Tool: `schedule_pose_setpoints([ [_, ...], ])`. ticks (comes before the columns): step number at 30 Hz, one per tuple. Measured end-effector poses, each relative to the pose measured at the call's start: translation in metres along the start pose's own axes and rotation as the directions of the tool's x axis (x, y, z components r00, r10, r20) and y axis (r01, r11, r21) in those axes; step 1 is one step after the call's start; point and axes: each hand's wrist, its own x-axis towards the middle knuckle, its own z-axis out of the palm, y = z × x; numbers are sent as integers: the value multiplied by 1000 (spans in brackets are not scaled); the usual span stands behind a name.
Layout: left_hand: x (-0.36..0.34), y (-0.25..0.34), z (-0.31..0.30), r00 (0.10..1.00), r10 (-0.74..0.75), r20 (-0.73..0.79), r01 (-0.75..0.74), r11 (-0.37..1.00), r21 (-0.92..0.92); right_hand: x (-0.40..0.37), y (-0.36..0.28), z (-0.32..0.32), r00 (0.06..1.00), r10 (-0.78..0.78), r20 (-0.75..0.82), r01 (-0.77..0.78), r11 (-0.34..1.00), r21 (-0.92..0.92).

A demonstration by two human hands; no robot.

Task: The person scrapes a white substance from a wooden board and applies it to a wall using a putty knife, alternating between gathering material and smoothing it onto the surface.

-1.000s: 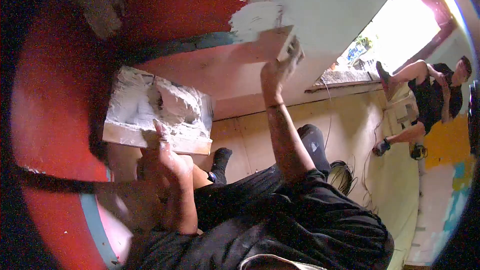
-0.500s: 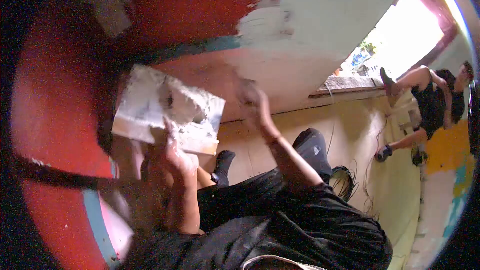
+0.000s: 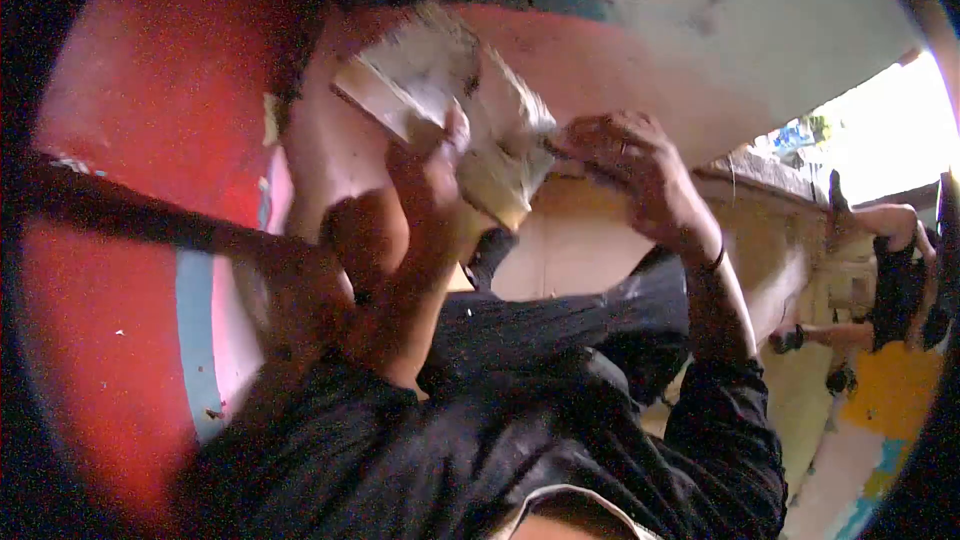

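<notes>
My left hand (image 3: 425, 175) grips a wooden board (image 3: 440, 105) loaded with white plaster, its thumb over the near edge; the board is tilted and blurred. My right hand (image 3: 630, 165) is closed right beside the board's right end. A trowel was in it earlier, but the blade is hidden or blurred here. Behind the hands rises a red wall (image 3: 130, 110) with a fresh grey-white plastered patch (image 3: 760, 30) at the upper right.
A pale blue stripe (image 3: 195, 330) runs down the red wall at the left. Another person in black (image 3: 895, 285) sits by a bright window opening (image 3: 870, 145) at the far right. The floor below is pale yellow.
My right hand has come down off the wall to the board's right end. The board has swung up and right in my left hand. The view has shifted.
</notes>
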Motion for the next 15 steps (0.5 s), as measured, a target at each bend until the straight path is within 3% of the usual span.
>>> schedule_pose_setpoints([
  [2, -29, 55, 32, 962, -265, -64, 272, 942, 194, 1, 0, 15, 993, 113, 29, -115, 991, 72],
  [3, -26, 46, 27, 997, -28, -67, 58, 868, 493, -7, 12, 38, 996, 94, 4, -94, 995, 14],
  [4, -16, 18, 11, 980, 200, -11, -126, 659, 742, -13, 20, 57, 997, 79, -24, -80, 996, -42],
  [5, 12, -53, -30, 883, 421, 209, -371, 352, 859, -3, 6, 54, 996, 90, -31, -89, 996, 22],
  [6, 41, -122, -70, 691, 598, 407, -479, -43, 877, 3, -8, 49, 994, 107, -28, -104, 991, 88],
  [7, 27, -78, -36, 865, 499, 56, -183, 210, 960, 5, -11, 51, 993, 114, -38, -111, 991, 69],
  [8, 73, -182, -91, 608, 737, 296, -452, 14, 892, 9, -10, 49, 994, 103, -49, -99, 993, 67],
  [9, 47, -121, -54, 786, 603, 138, -351, 250, 902, 8, -9, 47, 994, 107, -13, -107, 993, 52],
  [10, 20, -57, -15, 905, 424, -30, -176, 437, 882, 1, -10, 46, 991, 130, 39, -132, 990, 44],
  [11, 4, -29, 5, 959, 247, -138, -158, 871, 464, 1, -9, 43, 989, 140, 42, -144, 982, 123],
  [12, 25, -63, -12, 954, 268, -135, 55, 287, 956, -2, -10, 41, 978, 191, 80, -201, 969, 143],
  [13, 3, -8, 4, 980, -88, -178, 196, 585, 787, -4, -10, 40, 988, 140, 72, -149, 979, 142],
  [14, 18, -50, -15, 996, -46, -77, 90, 476, 875, -9, -7, 38, 995, 81, 54, -88, 987, 137],
  [15, 23, -54, -10, 974, -72, -213, 223, 442, 869, -17, -4, 41, 991, 116, 68, -125, 982, 141],
])
